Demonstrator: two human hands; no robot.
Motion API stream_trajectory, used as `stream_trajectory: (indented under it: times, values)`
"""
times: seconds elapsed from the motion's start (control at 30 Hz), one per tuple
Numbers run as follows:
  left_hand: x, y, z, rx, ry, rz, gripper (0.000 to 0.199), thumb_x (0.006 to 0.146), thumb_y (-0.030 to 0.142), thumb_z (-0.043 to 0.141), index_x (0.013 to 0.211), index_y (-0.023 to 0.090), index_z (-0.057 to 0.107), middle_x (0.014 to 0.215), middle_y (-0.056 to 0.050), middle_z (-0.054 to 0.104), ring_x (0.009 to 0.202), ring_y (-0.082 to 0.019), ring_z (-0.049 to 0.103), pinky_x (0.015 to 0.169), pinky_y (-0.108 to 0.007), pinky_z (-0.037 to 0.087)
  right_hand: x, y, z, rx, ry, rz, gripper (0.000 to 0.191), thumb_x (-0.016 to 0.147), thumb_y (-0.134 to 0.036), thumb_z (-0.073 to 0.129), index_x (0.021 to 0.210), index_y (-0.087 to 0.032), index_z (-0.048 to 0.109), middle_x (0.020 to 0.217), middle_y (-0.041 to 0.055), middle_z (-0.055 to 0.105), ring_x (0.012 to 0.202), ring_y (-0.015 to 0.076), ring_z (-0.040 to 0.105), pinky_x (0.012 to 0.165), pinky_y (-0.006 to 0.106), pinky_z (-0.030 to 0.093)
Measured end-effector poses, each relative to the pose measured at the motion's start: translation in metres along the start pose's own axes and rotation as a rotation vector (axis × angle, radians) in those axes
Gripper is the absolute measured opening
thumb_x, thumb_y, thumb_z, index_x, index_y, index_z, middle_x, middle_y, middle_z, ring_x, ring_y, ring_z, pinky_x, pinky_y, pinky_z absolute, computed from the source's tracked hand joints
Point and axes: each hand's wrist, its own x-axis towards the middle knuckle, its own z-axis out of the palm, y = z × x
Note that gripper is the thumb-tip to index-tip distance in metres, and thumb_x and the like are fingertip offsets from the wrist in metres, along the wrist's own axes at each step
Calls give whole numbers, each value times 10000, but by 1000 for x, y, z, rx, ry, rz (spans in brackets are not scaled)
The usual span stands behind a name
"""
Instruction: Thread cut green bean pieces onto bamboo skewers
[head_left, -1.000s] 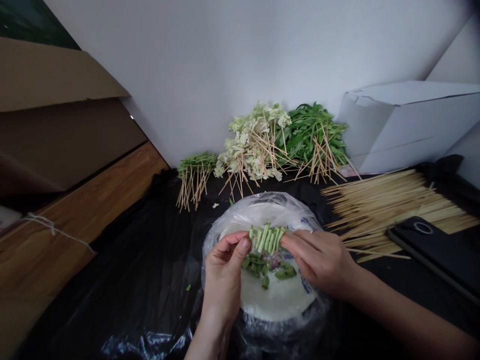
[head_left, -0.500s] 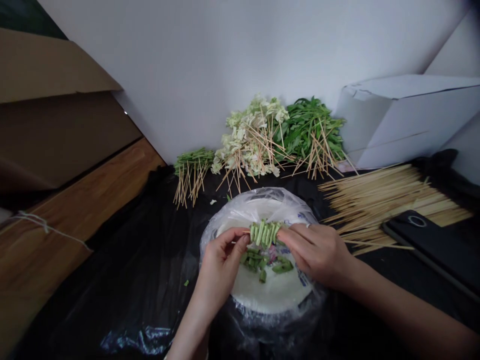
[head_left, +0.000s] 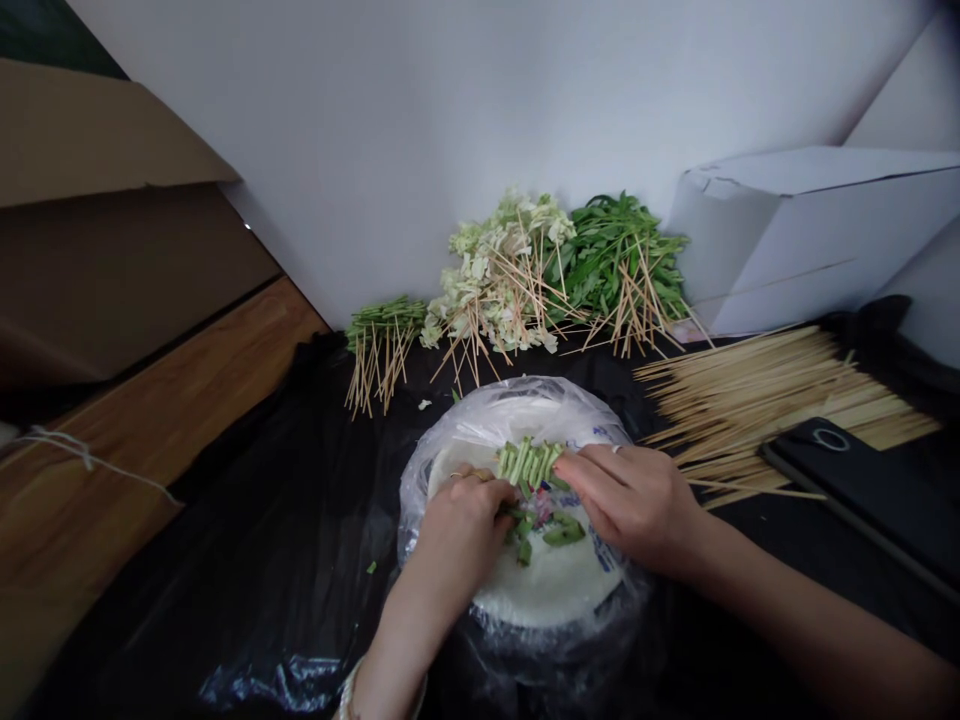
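My right hand (head_left: 637, 500) grips a skewer threaded with a tight row of green bean pieces (head_left: 529, 463), held over a white round plate (head_left: 540, 600) wrapped in clear plastic. Loose green bean pieces (head_left: 562, 530) lie on this plate. Low over its left side is my left hand (head_left: 469, 520), fingers curled down at the loose beans. Its fingertips are hidden, so what they pinch does not show. The skewer's bare end lies mostly behind my right fingers.
Behind the plate lie skewered green beans (head_left: 386, 320), pale cabbage-like leaves (head_left: 487, 270) and leafy greens (head_left: 622, 250). Bare bamboo skewers (head_left: 757, 390) and a dark phone (head_left: 862, 490) are at right. A white box (head_left: 817, 240) and a cardboard box (head_left: 112, 260) flank the black plastic sheet (head_left: 285, 540).
My left hand has let go of the skewer's left end and dropped to the loose beans on the plate. The right hand keeps the skewer in nearly the same place.
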Motion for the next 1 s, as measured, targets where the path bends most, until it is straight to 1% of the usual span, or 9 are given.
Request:
stream_trajectory:
  times: [0.07, 0.13, 0.27, 0.33, 0.43, 0.57, 0.73, 0.87, 1.0]
  values:
    - [2, 1, 2, 27, -8, -21, 258, 726, 77, 646, 893, 225, 777, 838, -119, 718, 841, -309, 652, 748, -386, 471, 0, 0, 0, -7, -2, 1, 215, 940, -99, 449, 942, -133, 662, 727, 23, 640, 570, 115, 499, 526, 299, 337]
    - [4, 0, 4, 2, 5, -30, 242, 719, 65, 639, 844, 229, 766, 815, -109, 709, 830, -302, 649, 741, -380, 462, 0, 0, 0, -6, 3, 2, 213, 941, -98, 447, 951, -130, 658, 718, 22, 635, 571, 118, 495, 529, 299, 336]
    - [6, -4, 6, -178, 141, 2, 192, 720, 55, 644, 759, 225, 725, 788, -77, 698, 789, -268, 642, 744, -352, 453, 0, 0, -1, -7, 9, -4, 205, 937, -89, 452, 974, -123, 651, 714, 25, 634, 566, 131, 485, 526, 310, 323]
    - [6, -5, 4, -297, 204, 4, 148, 741, 86, 654, 742, 221, 713, 735, -57, 692, 726, -246, 636, 708, -332, 454, 0, 0, -2, -9, 6, -5, 210, 940, -92, 445, 977, -125, 649, 718, 25, 637, 563, 133, 484, 519, 311, 316]
    - [4, -4, -3, -514, 248, -18, 126, 764, 125, 662, 744, 221, 740, 695, -40, 710, 673, -221, 640, 652, -300, 469, 1, -1, -2, 7, 11, -1, 223, 943, -92, 428, 969, -128, 647, 720, 22, 640, 565, 124, 494, 518, 301, 323]
    - [-2, 0, -10, -879, 286, -155, 141, 774, 173, 696, 863, 209, 798, 842, -64, 780, 736, -213, 691, 676, -291, 535, 1, -1, -2, 52, 27, 25, 213, 943, -88, 439, 950, -140, 645, 722, 16, 647, 574, 108, 520, 530, 280, 344]
    - [-10, -3, -10, -1340, 370, -301, 186, 683, 270, 837, 854, 201, 805, 853, -49, 788, 707, -164, 699, 699, -273, 585, 1, -1, -3, 121, 27, 61, 210, 946, -100, 437, 946, -133, 644, 718, 23, 642, 590, 118, 538, 535, 278, 363]
    - [-13, -5, -12, -1555, 346, -353, 215, 647, 297, 879, 828, 204, 810, 892, -51, 793, 715, -131, 695, 720, -240, 585, 1, -1, -2, 136, 27, 56, 220, 936, -89, 430, 938, -132, 646, 717, 23, 634, 585, 120, 535, 531, 278, 364]
    - [-12, -2, -14, -1663, 356, -365, 247, 604, 288, 906, 808, 184, 811, 889, -55, 792, 703, -111, 687, 704, -207, 575, 1, -1, -1, 142, 30, 42, 209, 933, -86, 442, 930, -140, 644, 730, 22, 639, 585, 114, 529, 529, 280, 351]
